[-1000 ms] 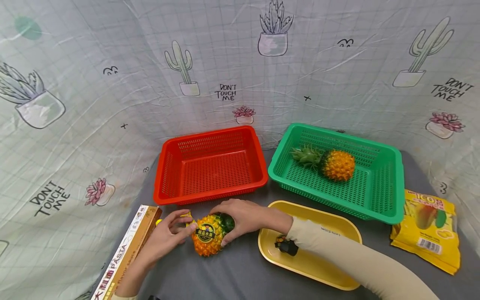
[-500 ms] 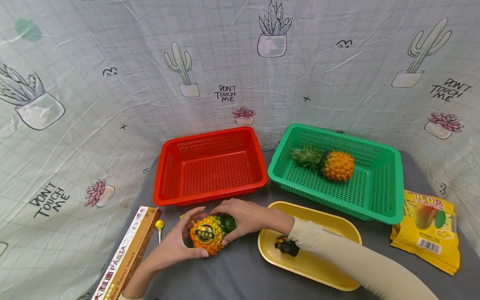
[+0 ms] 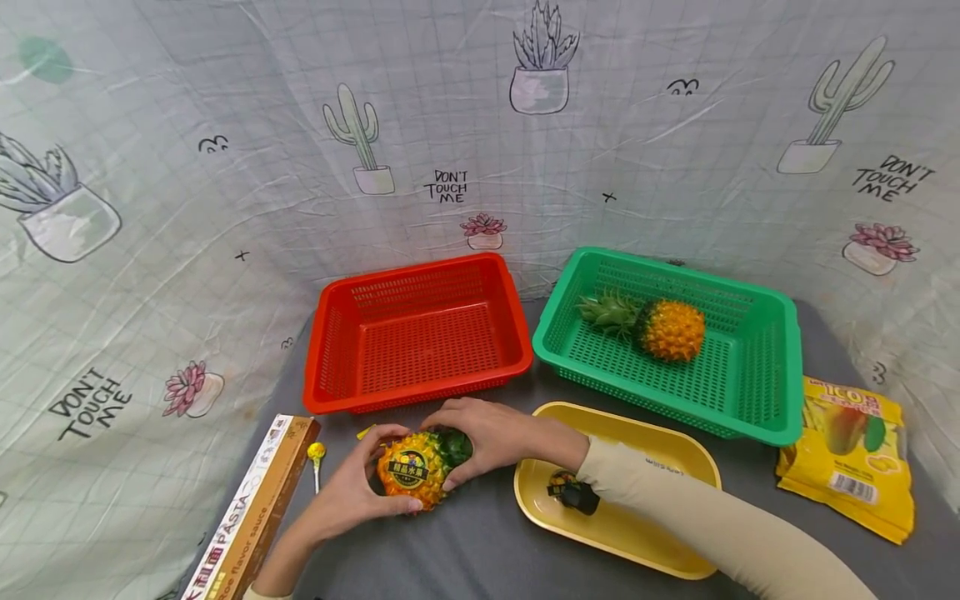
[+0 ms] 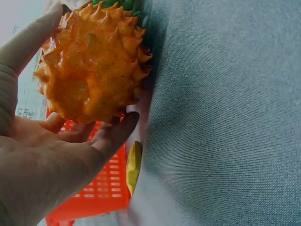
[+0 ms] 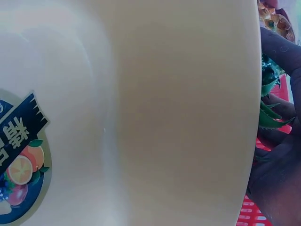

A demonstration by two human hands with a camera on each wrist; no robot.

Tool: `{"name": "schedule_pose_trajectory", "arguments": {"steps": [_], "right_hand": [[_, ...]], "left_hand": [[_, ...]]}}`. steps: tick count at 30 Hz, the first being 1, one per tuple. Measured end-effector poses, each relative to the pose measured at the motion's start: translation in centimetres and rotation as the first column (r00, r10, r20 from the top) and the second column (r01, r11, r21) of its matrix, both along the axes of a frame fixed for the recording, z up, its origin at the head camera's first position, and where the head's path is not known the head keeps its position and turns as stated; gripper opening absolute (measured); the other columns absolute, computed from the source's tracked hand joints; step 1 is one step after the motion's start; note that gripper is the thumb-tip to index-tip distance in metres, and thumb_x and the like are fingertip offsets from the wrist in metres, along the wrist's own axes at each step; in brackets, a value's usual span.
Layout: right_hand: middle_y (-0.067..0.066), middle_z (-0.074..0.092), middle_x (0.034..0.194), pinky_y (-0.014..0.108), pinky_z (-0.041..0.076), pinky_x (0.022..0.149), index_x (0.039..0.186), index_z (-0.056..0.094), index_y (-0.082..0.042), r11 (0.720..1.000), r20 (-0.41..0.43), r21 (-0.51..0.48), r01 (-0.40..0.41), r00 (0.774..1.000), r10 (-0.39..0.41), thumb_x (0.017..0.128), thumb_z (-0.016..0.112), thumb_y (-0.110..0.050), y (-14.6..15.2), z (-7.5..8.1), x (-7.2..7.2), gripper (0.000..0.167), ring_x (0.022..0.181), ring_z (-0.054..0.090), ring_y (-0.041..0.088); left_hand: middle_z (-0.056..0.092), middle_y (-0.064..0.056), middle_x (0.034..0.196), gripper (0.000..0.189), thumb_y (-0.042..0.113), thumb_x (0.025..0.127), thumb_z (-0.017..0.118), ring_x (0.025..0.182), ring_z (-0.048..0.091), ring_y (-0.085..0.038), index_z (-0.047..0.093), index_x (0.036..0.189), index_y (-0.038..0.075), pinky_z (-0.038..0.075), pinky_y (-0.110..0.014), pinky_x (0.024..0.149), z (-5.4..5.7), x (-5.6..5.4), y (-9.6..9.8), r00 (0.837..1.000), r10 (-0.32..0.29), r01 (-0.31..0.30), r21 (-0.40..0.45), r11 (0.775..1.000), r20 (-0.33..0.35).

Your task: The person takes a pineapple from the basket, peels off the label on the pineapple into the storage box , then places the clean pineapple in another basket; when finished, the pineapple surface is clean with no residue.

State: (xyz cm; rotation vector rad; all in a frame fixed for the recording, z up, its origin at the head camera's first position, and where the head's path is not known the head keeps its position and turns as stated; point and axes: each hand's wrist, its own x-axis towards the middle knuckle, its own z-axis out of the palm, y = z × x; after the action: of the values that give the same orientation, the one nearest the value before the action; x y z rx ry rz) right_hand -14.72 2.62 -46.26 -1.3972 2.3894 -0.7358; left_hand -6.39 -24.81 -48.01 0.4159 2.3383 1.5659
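While my left hand (image 3: 356,493) curves its thumb and fingers round the glossy, knobbly orange body of a pineapple (image 3: 438,468) lying sideways, round dark sticker (image 3: 408,472) upward, my right hand (image 3: 489,433) grips its green leafy end with the thumb on the near side. I hold it just in front of the perforated red plastic basket (image 3: 427,346) and left of the smooth, round-cornered yellow tray (image 3: 626,533), though I cannot tell whether it touches the grey woven cloth (image 3: 465,550). Left of the fruit lie a ball-headed lollipop (image 3: 316,451) and a long, flat-sided pasta box (image 3: 258,508).
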Motion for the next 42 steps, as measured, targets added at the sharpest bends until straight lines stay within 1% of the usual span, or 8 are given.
{"name": "schedule_pose_trajectory", "arguments": {"steps": [3,7,9,15,21,30,37,42], "right_hand": [[-0.004,0.059,0.139,0.029,0.045,0.106,0.151,0.057,-0.02,1.0,-0.003,-0.001,-0.004,1.0,0.004,0.085,0.086,-0.055,0.1,0.2,-0.1,0.08,0.126,0.053,0.009],[-0.003,0.06,0.139,0.031,0.045,0.106,0.151,0.057,-0.019,1.0,0.012,0.0,0.0,1.0,0.0,0.086,0.086,-0.051,0.5,0.5,-0.1,0.078,0.126,0.054,0.01],[-0.004,0.061,0.138,0.03,0.046,0.105,0.15,0.058,-0.019,1.0,0.022,-0.009,-0.006,1.0,0.006,0.088,0.085,-0.051,0.5,0.6,-0.1,0.074,0.124,0.055,0.011],[-0.002,0.063,0.133,0.025,0.047,0.101,0.143,0.065,-0.017,0.997,0.026,-0.076,-0.029,0.999,0.031,0.095,0.077,-0.052,0.2,1.0,0.1,0.06,0.12,0.059,0.011],[-0.001,0.067,0.123,0.026,0.049,0.097,0.129,0.074,-0.014,0.988,-0.032,-0.153,0.015,0.999,-0.021,0.098,0.077,-0.042,-0.2,1.7,0.5,0.042,0.113,0.063,0.017],[-0.001,0.07,0.108,0.019,0.049,0.086,0.119,0.079,-0.014,0.98,-0.026,-0.178,0.086,0.995,-0.092,0.098,0.077,-0.032,-1.3,2.3,1.3,0.028,0.1,0.065,0.016],[-0.003,0.067,0.105,0.016,0.048,0.081,0.114,0.079,-0.016,0.974,-0.015,-0.195,0.116,0.992,-0.121,0.095,0.081,-0.034,-1.8,2.1,1.6,0.025,0.096,0.063,0.013],[-0.004,0.065,0.101,0.017,0.048,0.078,0.104,0.078,-0.02,0.969,-0.005,-0.197,0.149,0.988,-0.153,0.093,0.083,-0.036,-1.9,2.5,1.8,0.021,0.094,0.062,0.013]], "left_hand": [[0.054,-0.011,0.139,0.084,0.019,0.077,0.098,0.117,0.062,-0.032,0.05,0.146,0.017,0.055,-0.033,0.094,-0.1,-0.2,0.1,1.0,0.001,-0.001,-0.001,1.0,-0.001],[0.054,-0.009,0.139,0.081,0.023,0.076,0.099,0.116,0.062,-0.029,0.053,0.143,0.021,0.055,-0.034,0.094,-0.3,-0.6,0.2,0.999,-0.024,0.024,-0.017,1.0,-0.035],[0.055,-0.009,0.139,0.08,0.023,0.077,0.099,0.116,0.063,-0.028,0.054,0.143,0.02,0.056,-0.034,0.094,-0.4,-0.7,0.1,0.998,-0.035,0.035,-0.013,0.999,-0.049],[0.055,-0.011,0.141,0.077,0.016,0.079,0.097,0.115,0.065,-0.029,0.056,0.144,0.017,0.059,-0.038,0.089,-0.4,-0.7,-0.7,0.999,-0.042,0.043,0.038,0.998,-0.03],[0.053,-0.015,0.143,0.076,0.013,0.082,0.094,0.113,0.066,-0.034,0.056,0.147,0.016,0.06,-0.041,0.087,-0.3,-0.9,-0.9,0.997,-0.074,0.075,0.06,0.995,-0.014],[0.052,-0.016,0.141,0.075,0.014,0.082,0.094,0.11,0.068,-0.033,0.055,0.146,0.016,0.061,-0.041,0.084,-0.7,-0.9,-0.5,0.997,-0.076,0.076,0.064,0.995,-0.002],[0.053,-0.012,0.14,0.077,0.014,0.08,0.095,0.111,0.067,-0.033,0.055,0.144,0.02,0.061,-0.041,0.086,-0.6,-0.7,-0.4,0.998,-0.058,0.057,0.06,0.997,0.024],[0.055,-0.01,0.139,0.076,0.015,0.08,0.096,0.11,0.067,-0.033,0.055,0.144,0.021,0.061,-0.042,0.086,-0.6,-0.6,-0.3,0.998,-0.06,0.06,0.06,0.996,0.007]]}}
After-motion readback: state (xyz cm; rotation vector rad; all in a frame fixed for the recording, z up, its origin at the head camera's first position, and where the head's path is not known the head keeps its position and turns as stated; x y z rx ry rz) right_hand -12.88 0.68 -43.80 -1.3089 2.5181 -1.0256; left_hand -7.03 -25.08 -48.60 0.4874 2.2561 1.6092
